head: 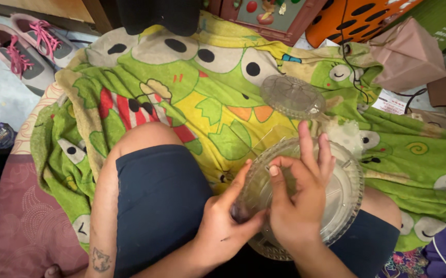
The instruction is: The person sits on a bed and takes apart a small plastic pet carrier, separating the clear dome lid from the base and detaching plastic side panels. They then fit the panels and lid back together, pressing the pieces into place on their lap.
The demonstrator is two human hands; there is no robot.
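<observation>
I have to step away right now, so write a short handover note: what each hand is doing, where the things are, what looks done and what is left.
Left hand: grips the near left rim of the clear round divided dish, which rests on the lap.
Right hand: lies on top of the dish, fingers spread; whether it pinches anything is hidden.
Clear patterned lid: lies apart on the green cartoon blanket, beyond the dish.
Done: lid off.
Left: lid not yet back on; dish contents unclear.
</observation>
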